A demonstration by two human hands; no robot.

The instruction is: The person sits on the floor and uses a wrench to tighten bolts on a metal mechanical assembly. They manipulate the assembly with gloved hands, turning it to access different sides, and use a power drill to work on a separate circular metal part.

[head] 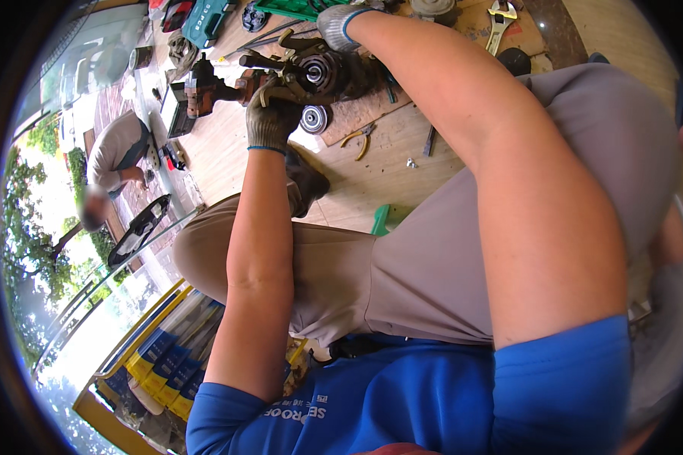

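My left hand (273,116), in a dirty knit work glove, is closed around a jaw of a metal claw puller (287,68). The puller lies against the round, ringed face of a dark, greasy machine part (319,71), which looks like a pulley-driven unit. Gloved too, my right hand (337,28) is at the far side of that part; its fingers are partly hidden, and whether it grips cannot be told. A loose round metal pulley or disc (315,119) lies just below the part. Left of the puller is an orange-brown cordless power tool (202,91).
Yellow-handled pliers (361,139), a flat dark tool (430,141) and small metal pieces (411,163) lie on the floor. An adjustable wrench (498,28) rests on cardboard. A teal tool case (208,23) and a green tray (287,8) stand beyond. Another person (116,151) crouches at left.
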